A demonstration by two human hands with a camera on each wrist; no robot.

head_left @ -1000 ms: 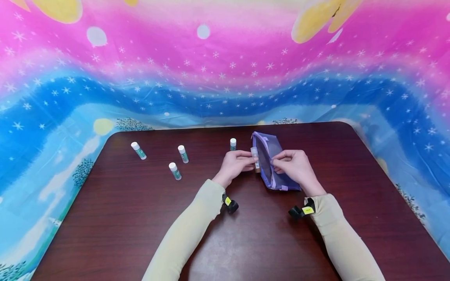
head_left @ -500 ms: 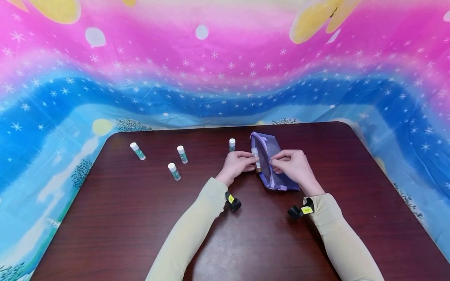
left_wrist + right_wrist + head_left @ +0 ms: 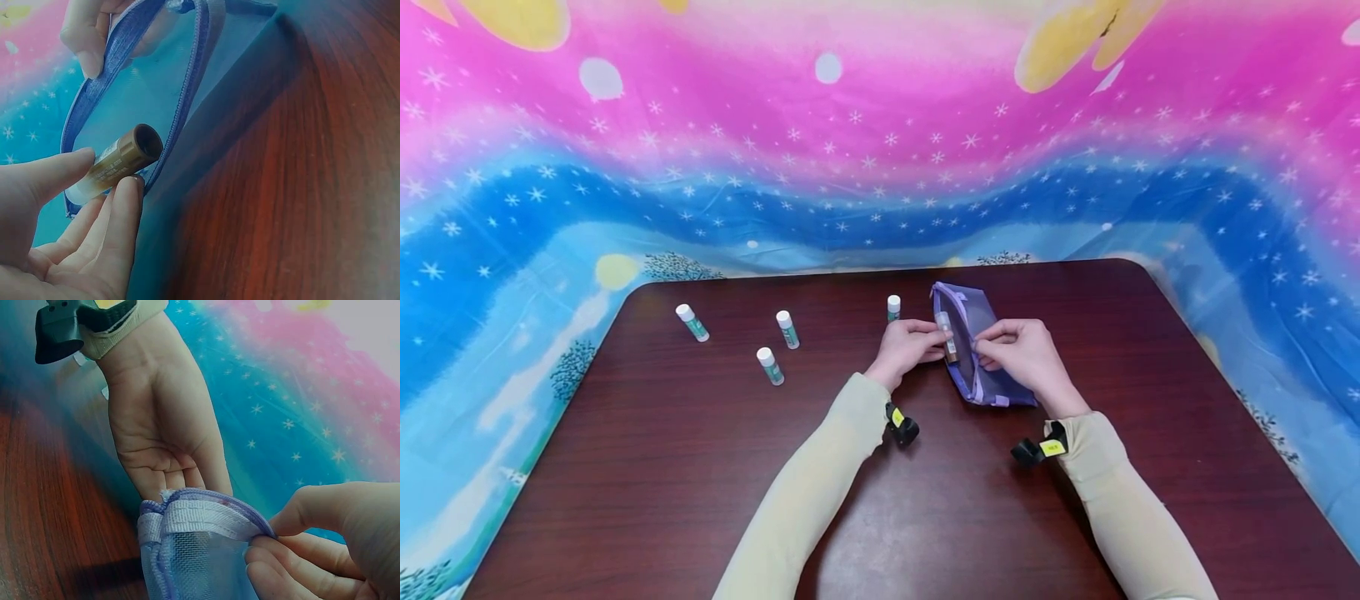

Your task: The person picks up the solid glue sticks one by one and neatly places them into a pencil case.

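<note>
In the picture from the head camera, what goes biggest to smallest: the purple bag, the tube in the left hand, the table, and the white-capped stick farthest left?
1. Table
2. Purple bag
3. Tube and white-capped stick: too alike to rank, and the tube is partly covered.

far stick [image 3: 893,306]: btm hid by L hand [image 3: 907,348] | sleeves [image 3: 808,487]: cut, head view btm | stick lbls [image 3: 773,373]: too sm
</note>
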